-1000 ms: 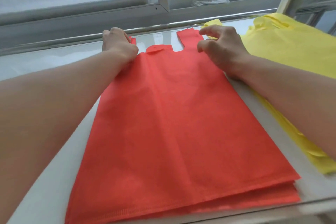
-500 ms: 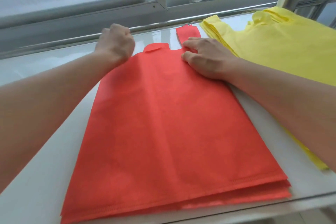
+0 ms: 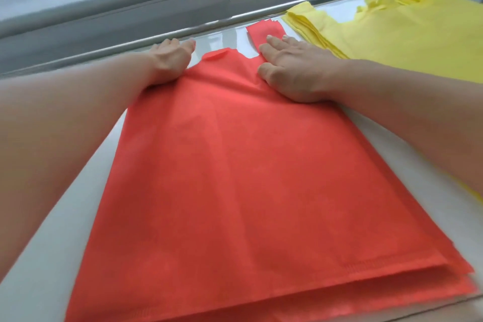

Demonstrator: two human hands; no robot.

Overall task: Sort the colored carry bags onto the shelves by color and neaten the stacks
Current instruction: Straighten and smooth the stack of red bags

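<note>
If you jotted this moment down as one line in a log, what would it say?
step: neatening red stack | left hand: flat on red bags, far left corner | right hand: flat by right handle | yellow bags: stacked to the right | shelf: white

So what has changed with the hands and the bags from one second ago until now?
Both hands opened: the left hand, a fist before, and the right hand, curled at the handle, now press flat on the red bag stack. The red stack and the yellow stack stayed side by side.
</note>
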